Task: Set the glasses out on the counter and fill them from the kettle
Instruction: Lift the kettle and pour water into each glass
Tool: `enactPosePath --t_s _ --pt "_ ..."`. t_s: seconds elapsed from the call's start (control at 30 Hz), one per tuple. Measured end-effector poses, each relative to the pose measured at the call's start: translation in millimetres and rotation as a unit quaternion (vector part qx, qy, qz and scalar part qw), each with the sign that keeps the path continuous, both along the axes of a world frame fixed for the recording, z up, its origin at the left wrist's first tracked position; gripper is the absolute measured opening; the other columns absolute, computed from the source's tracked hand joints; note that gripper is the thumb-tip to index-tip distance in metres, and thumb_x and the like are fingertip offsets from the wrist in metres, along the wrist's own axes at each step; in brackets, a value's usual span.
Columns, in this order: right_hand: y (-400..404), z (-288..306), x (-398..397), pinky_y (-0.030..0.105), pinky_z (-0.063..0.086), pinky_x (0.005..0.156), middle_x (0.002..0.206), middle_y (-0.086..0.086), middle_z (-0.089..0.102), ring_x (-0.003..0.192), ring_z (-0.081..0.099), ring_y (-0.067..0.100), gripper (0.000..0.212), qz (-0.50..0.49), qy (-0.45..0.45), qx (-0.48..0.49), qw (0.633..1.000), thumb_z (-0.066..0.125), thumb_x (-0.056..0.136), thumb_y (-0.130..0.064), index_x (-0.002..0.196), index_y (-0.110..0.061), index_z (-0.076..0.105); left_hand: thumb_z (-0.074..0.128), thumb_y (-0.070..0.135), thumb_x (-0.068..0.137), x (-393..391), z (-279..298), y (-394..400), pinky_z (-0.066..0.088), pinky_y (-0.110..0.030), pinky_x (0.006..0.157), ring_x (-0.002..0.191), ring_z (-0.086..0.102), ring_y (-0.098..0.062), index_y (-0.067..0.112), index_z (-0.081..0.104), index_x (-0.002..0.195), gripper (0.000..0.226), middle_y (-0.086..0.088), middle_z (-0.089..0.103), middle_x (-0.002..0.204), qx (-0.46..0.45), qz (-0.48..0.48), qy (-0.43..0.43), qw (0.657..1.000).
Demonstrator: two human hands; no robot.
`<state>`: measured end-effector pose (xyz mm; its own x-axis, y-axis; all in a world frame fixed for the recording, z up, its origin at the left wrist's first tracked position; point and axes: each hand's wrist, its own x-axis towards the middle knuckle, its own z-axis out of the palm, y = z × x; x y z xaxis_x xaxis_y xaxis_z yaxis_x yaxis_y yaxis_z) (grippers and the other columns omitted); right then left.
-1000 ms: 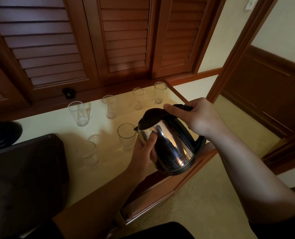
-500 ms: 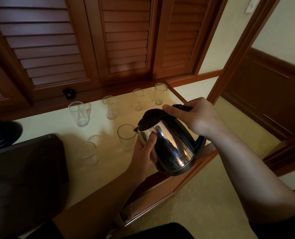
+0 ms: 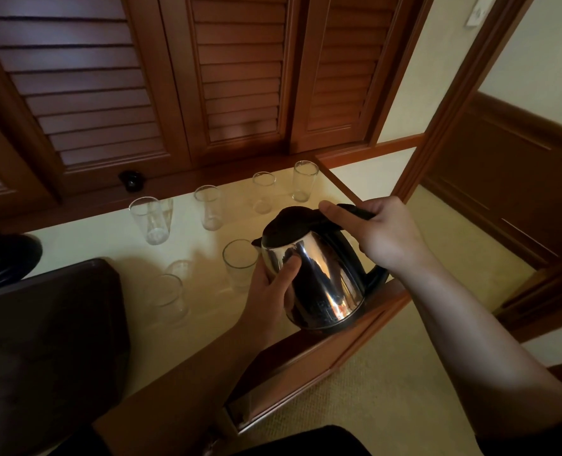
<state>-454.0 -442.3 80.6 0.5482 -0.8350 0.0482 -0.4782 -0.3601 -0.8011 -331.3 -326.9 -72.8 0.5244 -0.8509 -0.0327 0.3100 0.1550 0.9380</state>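
One head cam, worn, looks fwd and steeply down over the counter (image 3: 85,240) edge, close in; shutters beyond counter.

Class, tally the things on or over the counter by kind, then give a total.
Glasses: 6, first
Kettle: 1
Tray: 1
Black base: 1
Total: 9
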Motion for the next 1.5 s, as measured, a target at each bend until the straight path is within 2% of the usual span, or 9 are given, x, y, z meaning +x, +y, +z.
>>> enactPosePath --t_s 0.2,0.3,0.4,0.57,0.7,0.83,1.1,1.33,1.5 --pt "-6 -11 -12 0.013 0.033 0.041 0.037 -0.010 0.044 0.032 0.040 0.005 0.063 -0.016 -0.055 0.012 0.998 0.077 0.091 -0.054 0.068 0.004 0.070 0.075 0.054 0.083 -3 4 -8 0.065 -0.037 0.094 0.117 0.075 -0.017 0.021 0.057 0.144 0.072 -0.007 0.074 0.134 0.000 -0.001 -0.014 1.000" --pt "-8 -12 -20 0.013 0.035 0.042 0.037 -0.011 0.047 0.032 0.043 0.003 0.056 -0.033 -0.075 0.023 0.996 0.078 0.091 -0.051 0.057 -0.010 0.063 0.080 0.057 0.080 -6 7 -15 0.062 -0.051 0.103 0.118 0.074 -0.028 0.012 0.058 0.144 0.081 -0.020 0.072 0.132 -0.006 -0.008 -0.028 1.000" --pt "-10 -12 -31 0.014 0.036 0.042 0.038 -0.011 0.048 0.032 0.044 0.003 0.053 -0.049 -0.100 0.031 0.993 0.080 0.090 -0.051 0.056 -0.016 0.062 0.070 0.031 0.093 -11 9 -25 0.062 -0.022 0.079 0.089 0.079 -0.014 -0.009 0.051 0.141 0.065 -0.032 0.072 0.111 -0.017 -0.022 -0.021 0.999" --pt "-13 -8 -50 0.011 0.037 0.043 0.037 -0.013 0.052 0.032 0.049 0.002 0.052 -0.070 -0.131 0.028 0.989 0.079 0.093 -0.045 0.049 -0.023 0.063 0.077 0.044 0.084 -24 15 -41 0.041 -0.014 0.045 0.041 0.048 -0.001 0.004 0.054 0.125 0.062 0.010 0.056 0.052 0.003 -0.063 0.008 0.998" --pt "-19 -5 -61 0.012 0.038 0.043 0.040 -0.012 0.056 0.033 0.051 0.001 0.048 -0.081 -0.129 0.025 0.988 0.077 0.093 -0.049 0.056 -0.019 0.068 0.088 0.060 0.072 -33 17 -55 0.048 -0.017 0.052 0.052 0.058 -0.004 0.004 0.054 0.139 0.094 0.006 0.067 0.070 -0.001 -0.061 0.009 0.998" --pt "-30 -11 -70 0.019 0.041 0.045 0.044 -0.006 0.059 0.036 0.053 0.004 0.056 -0.130 -0.101 0.014 0.986 0.077 0.084 -0.065 0.059 -0.015 0.070 0.081 0.053 0.080 -39 16 -67 0.049 -0.015 0.057 0.055 0.055 -0.022 0.010 0.055 0.144 0.082 -0.016 0.059 0.078 -0.002 -0.086 0.022 0.996" --pt "-42 -17 -78 0.019 0.048 0.050 0.052 -0.003 0.069 0.044 0.063 0.006 0.051 -0.167 -0.092 0.011 0.982 0.077 0.085 -0.062 0.062 -0.016 0.073 0.074 0.044 0.085 -42 15 -84 0.060 -0.024 0.091 0.126 0.070 -0.018 0.021 0.054 0.152 0.073 -0.005 0.072 0.140 -0.027 -0.149 0.010 0.988" --pt "-58 -23 -81 0.023 0.046 0.050 0.043 -0.005 0.057 0.037 0.053 0.008 0.061 -0.173 -0.084 0.027 0.981 0.077 0.085 -0.061 0.066 -0.003 0.072 0.075 0.058 0.075 -43 11 -98 0.059 -0.022 0.081 0.121 0.072 -0.016 0.028 0.057 0.148 0.080 0.001 0.075 0.133 0.021 -0.151 0.013 0.988" --pt "-73 -23 -79 0.016 0.042 0.044 0.041 -0.006 0.055 0.035 0.050 0.005 0.052 -0.139 -0.071 0.029 0.987 0.077 0.087 -0.057 0.059 -0.015 0.068 0.071 0.060 0.076 -49 3 -107 0.041 -0.015 0.046 0.051 0.054 -0.005 0.010 0.061 0.132 0.076 0.009 0.059 0.061 0.032 -0.116 -0.011 0.993"
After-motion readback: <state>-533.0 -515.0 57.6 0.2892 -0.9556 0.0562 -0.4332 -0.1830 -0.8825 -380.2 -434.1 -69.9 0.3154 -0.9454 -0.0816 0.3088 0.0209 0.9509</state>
